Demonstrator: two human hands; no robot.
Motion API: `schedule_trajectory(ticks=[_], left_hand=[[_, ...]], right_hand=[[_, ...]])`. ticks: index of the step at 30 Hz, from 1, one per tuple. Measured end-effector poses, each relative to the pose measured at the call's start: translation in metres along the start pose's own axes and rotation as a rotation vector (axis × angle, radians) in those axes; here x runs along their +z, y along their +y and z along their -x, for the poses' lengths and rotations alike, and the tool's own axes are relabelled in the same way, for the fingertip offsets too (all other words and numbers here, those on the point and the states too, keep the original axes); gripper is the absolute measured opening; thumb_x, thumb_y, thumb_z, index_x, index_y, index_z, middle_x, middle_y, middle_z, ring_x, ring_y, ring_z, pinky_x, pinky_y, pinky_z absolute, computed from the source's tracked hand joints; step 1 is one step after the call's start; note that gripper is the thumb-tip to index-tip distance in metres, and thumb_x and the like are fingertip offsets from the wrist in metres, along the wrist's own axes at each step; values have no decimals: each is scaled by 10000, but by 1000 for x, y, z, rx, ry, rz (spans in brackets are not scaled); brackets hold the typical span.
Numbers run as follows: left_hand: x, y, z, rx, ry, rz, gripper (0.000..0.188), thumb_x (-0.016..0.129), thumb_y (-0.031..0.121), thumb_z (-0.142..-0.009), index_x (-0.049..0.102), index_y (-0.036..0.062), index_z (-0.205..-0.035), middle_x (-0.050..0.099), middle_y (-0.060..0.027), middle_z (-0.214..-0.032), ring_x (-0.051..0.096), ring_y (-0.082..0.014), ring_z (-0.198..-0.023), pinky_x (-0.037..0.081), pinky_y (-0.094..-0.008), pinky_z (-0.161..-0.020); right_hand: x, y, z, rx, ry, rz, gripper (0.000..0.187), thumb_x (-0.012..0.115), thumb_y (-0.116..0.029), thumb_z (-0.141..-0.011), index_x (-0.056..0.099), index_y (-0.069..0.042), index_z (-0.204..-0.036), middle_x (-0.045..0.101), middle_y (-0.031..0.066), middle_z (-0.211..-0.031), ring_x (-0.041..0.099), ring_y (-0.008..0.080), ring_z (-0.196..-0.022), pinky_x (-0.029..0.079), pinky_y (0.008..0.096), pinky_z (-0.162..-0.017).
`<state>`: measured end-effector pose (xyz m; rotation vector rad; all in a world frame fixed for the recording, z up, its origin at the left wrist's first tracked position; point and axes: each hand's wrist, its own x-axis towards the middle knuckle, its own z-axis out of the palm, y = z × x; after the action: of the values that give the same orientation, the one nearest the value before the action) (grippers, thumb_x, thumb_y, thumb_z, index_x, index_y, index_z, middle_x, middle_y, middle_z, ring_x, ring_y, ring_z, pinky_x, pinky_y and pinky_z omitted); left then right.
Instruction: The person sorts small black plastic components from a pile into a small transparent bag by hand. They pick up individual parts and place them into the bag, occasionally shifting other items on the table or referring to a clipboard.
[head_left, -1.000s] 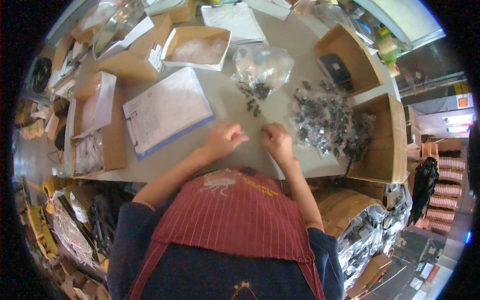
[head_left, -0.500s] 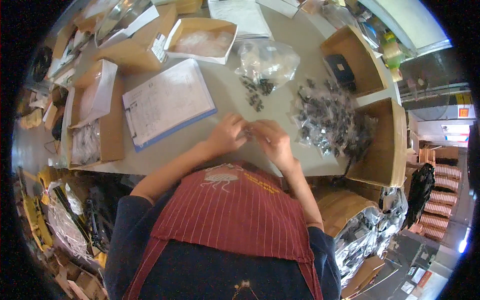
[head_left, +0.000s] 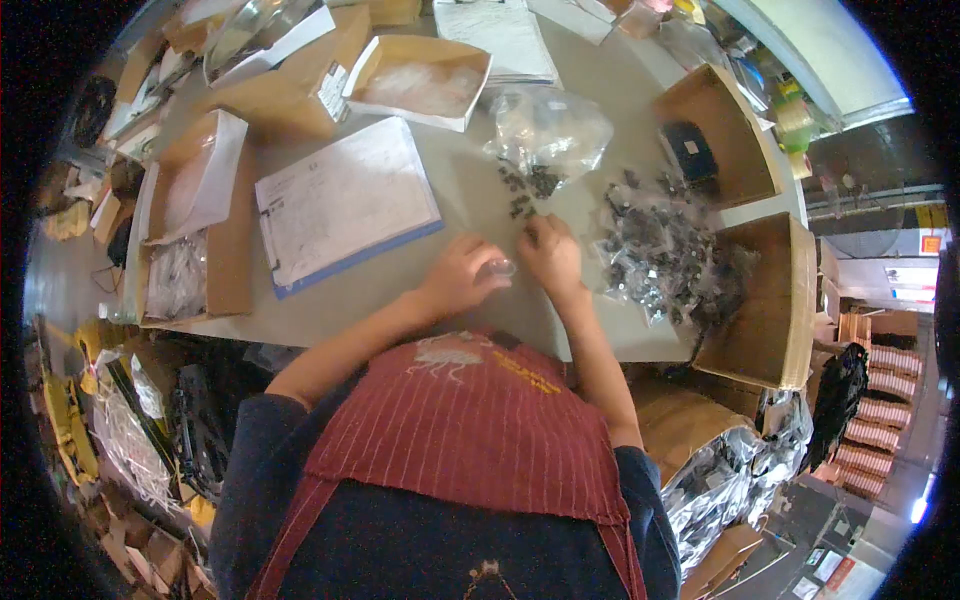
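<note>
A small clear plastic bag (head_left: 501, 268) is pinched in my left hand (head_left: 462, 274), low over the grey table. My right hand (head_left: 553, 258) has moved forward to the near end of a loose row of small black parts (head_left: 522, 208). Its fingers are curled down and together at the tips; what lies between them is too small and dark to name. Beyond the parts lies a larger clear plastic bag (head_left: 552, 125), with more black parts by its mouth (head_left: 545, 180). To the right is a spread heap of small clear bags with black parts in them (head_left: 665, 250).
A clipboard with papers (head_left: 345, 205) lies to my left. Open cardboard boxes stand at the left (head_left: 232, 270), and at the right (head_left: 790, 290). A white-edged carton of clear bags (head_left: 480, 88) sits at the back, near stacked papers (head_left: 500, 45). The table's front edge (head_left: 640, 357) runs before me.
My hands were together at the middle and have parted. The right one has gone forward to the loose black parts, while the left keeps the small bag. The whole view has shifted slightly.
</note>
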<state>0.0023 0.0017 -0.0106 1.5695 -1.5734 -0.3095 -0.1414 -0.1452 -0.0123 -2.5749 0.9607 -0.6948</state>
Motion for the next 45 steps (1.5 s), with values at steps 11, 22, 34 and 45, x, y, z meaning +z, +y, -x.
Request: schedule_trajectory(ticks=[11, 22, 34, 45], left_hand=[[7, -10, 2, -117, 3, 82, 326, 803, 245, -822, 678, 59, -1058, 641, -121, -1038, 637, -263, -1016, 522, -386, -888], [-6, 7, -3, -208, -112, 120, 254, 765, 278, -821, 686, 118, -1001, 660, -73, -977, 593, -291, -1018, 484, -408, -892], [6, -6, -1, -102, 31, 85, 274, 755, 243, -825, 667, 85, -1030, 633, -122, -1027, 590, -310, -1029, 483, -429, -894], [-3, 0, -1, -121, -83, 107, 222, 770, 219, -822, 667, 117, -990, 637, -87, -960, 597, -303, -966, 488, -419, -848]], right_hand=[[-62, -44, 17, -68, -142, -563, 217, 729, -58, -833, 690, -44, -1046, 668, 124, -976, 672, 240, -776, 541, 340, -679], [12, 19, -13, -61, 74, 31, 185, 681, -127, -836, 690, -105, -1020, 647, 128, -911, 648, 362, -753, 546, 435, -686], [-61, -44, 6, -150, -204, -598, 196, 711, 1, -824, 692, -43, -1014, 675, 129, -1000, 692, 284, -836, 551, 359, -700], [8, 14, -40, -119, 63, 1, 228, 675, -72, -824, 688, -84, -1051, 651, 156, -908, 646, 373, -780, 533, 459, -700]])
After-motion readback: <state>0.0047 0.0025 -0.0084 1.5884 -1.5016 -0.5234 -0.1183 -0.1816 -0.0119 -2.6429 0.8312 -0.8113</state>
